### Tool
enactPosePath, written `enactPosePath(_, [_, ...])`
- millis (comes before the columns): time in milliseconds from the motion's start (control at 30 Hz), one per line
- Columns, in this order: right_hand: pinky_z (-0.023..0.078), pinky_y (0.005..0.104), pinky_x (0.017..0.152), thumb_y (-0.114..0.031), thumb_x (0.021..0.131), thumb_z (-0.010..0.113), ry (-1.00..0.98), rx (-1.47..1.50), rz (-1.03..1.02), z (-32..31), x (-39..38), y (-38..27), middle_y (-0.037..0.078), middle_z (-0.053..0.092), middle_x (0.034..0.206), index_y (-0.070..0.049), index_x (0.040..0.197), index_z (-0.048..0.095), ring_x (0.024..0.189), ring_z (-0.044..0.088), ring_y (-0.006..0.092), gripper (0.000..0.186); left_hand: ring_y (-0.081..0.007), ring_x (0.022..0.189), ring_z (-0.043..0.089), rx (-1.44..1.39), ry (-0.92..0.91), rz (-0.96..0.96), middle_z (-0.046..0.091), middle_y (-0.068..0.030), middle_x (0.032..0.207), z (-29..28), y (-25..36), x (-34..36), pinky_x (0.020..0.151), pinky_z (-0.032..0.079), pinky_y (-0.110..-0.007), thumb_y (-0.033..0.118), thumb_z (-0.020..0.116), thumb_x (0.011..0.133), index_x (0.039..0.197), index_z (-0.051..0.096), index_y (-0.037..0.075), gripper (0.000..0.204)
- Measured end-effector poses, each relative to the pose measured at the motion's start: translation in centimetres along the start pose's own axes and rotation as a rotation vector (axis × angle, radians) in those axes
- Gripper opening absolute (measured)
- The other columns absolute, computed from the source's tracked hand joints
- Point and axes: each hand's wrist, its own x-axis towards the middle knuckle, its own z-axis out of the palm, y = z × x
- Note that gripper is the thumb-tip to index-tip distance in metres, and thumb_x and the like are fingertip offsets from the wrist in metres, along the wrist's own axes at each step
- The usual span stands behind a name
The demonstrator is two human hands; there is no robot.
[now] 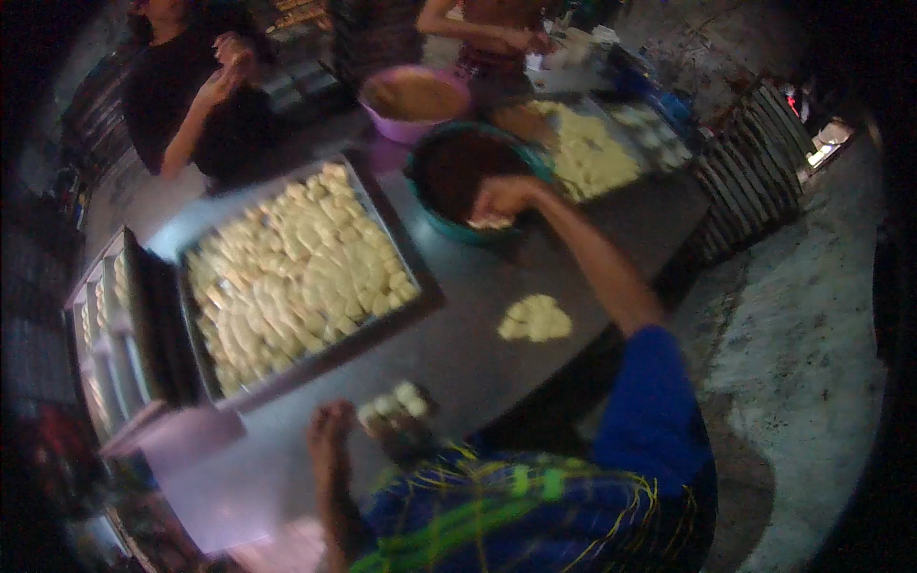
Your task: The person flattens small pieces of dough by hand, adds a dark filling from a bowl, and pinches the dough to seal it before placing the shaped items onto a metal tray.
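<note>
In the upper middle of the frame, the right hand point(506, 196) grips some pale dough point(491, 222) at the green tub point(447, 227); lower middle, the left hand point(330, 422) is by little balls point(409, 397), its fingers too blurry to tell

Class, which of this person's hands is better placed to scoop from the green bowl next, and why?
Probably the right hand: it is at the green bowl, over the dark contents. The left hand is farther off, near the dough balls.
</note>
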Motion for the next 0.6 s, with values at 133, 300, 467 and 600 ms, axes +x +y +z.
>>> enactPosePath(133, [0.051, 0.0298, 0.06, 0.005, 0.079, 0.067, 0.051, -0.027, -0.081, 0.3, -0.6, 0.5, 0.003, 0.073, 0.092, -0.01, 0.114, 0.075, 0.078, 0.061, 0.0108, 0.039, -0.018, 0.101, 0.063, 0.007, -0.049, 0.008, 0.067, -0.0074, 0.105, 1.0, 0.0, 0.5, 0.091, 0.048, -0.032, 0.018, 0.063, 0.096, 0.108, 0.063, 0.006, 0.017])
enactPosePath(300, [0.053, 0.03, 0.07, 0.002, 0.081, 0.07, 0.056, 0.124, -0.154, 0.4, -2.3, 0.4, 0.004, 0.071, 0.098, -0.004, 0.119, 0.07, 0.086, 0.063, 0.0124, 0.039, -0.0194, 0.104, 0.063, 0.017, -0.148, -0.027, 0.066, -0.0094, 0.108, 1.3, -0.3, 0.1, 0.092, 0.048, -0.033, 0.022, 0.063, 0.096, 0.108, 0.062, 0.004, 0.021])
enactPosePath(467, [0.053, 0.0311, 0.091, -0.001, 0.084, 0.072, 0.059, 0.992, -0.478, 8.1, -6.8, -9.6, 0.007, 0.064, 0.121, -0.004, 0.141, 0.049, 0.108, 0.063, 0.0165, 0.062, -0.0229, 0.108, 0.062, -0.025, -0.32, -0.207, 0.063, -0.0127, 0.12, 5.3, 0.7, 0.0, 0.093, 0.048, -0.034, 0.033, 0.062, 0.096, 0.126, 0.058, 0.004, 0.042])
enactPosePath(600, [0.051, 0.0329, 0.099, 0.0, 0.086, 0.07, 0.121, 1.304, -0.643, 17.1, -7.9, -16.0, 0.008, 0.059, 0.132, -0.008, 0.147, 0.039, 0.114, 0.061, 0.0189, 0.069, -0.0235, 0.115, 0.059, -0.218, -0.481, -0.309, 0.06, -0.011, 0.128, 10.5, 3.5, 0.3, 0.091, 0.05, -0.039, 0.044, 0.059, 0.097, 0.14, 0.049, 0.01, 0.055])
